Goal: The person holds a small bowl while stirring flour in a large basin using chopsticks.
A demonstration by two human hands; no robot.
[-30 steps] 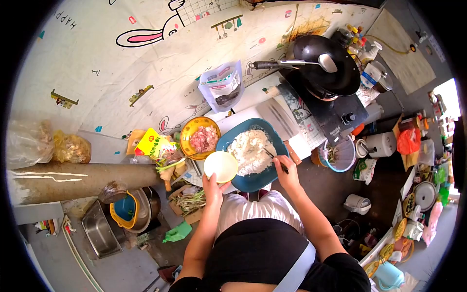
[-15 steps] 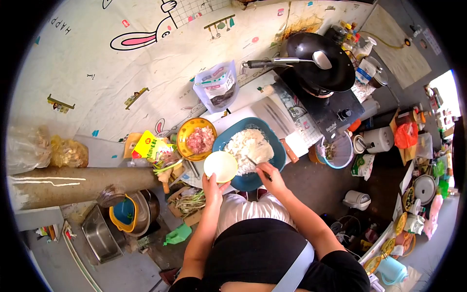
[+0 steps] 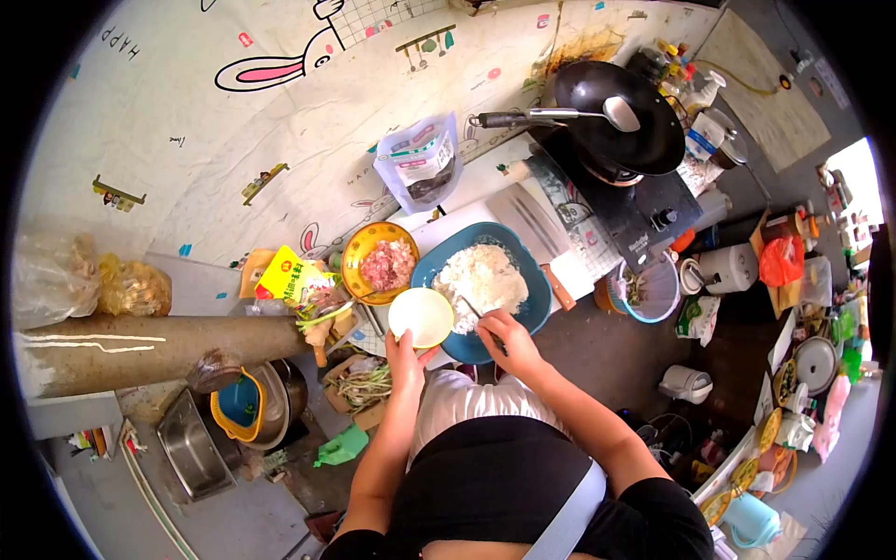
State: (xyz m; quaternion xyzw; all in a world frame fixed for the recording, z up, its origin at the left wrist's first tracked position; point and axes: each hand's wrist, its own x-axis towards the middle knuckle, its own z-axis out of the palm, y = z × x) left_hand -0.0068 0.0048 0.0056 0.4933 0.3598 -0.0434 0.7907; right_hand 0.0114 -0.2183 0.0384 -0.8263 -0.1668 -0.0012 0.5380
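A blue basin (image 3: 535, 297) stands on the worktop in front of me, holding white, clumpy flour (image 3: 483, 283). My left hand (image 3: 408, 359) grips a small pale bowl (image 3: 422, 315) at its near edge, over the basin's left rim. What is in the bowl is too bright to make out. My right hand (image 3: 509, 338) is closed around thin dark chopsticks (image 3: 470, 306), whose tips dip into the flour near the left side. An orange bowl of minced meat (image 3: 385, 265) sits just left of the basin.
A cleaver (image 3: 532, 227) lies on the white board behind the basin. A black wok (image 3: 616, 112) with a spatula (image 3: 621, 114) rests on the cooktop (image 3: 644, 229). A yellow seasoning packet (image 3: 287, 278) and an upright plastic pouch (image 3: 420, 168) stand nearby. At right hangs a strainer basket (image 3: 653, 294).
My right hand has shifted slightly left with the chopsticks, and the flour has been stirred about. The pale bowl stays almost in place, in my left hand.
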